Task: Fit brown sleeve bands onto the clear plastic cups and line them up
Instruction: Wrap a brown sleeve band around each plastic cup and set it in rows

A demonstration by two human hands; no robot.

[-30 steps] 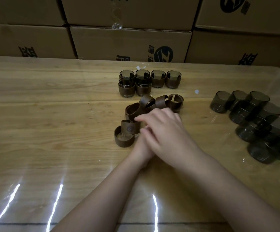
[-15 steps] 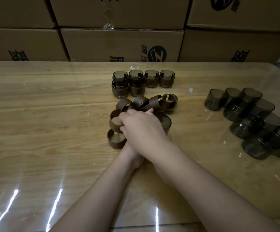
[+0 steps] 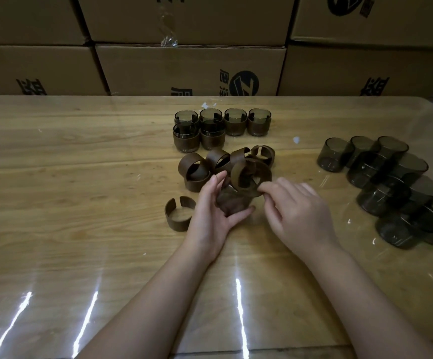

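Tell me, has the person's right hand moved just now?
Yes. The right hand, pinching a brown sleeve band, has shifted rightward, away from the lone split brown band, off the left hand holding a clear plastic cup.

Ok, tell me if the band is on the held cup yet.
Not yet. The right hand pinches the band tilted above the cup the left hand holds; its wall is bare.

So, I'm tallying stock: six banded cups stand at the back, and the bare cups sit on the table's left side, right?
Not quite. The head view shows the bare cups on the right side of the table, not the left. The six banded cups do stand at the back.
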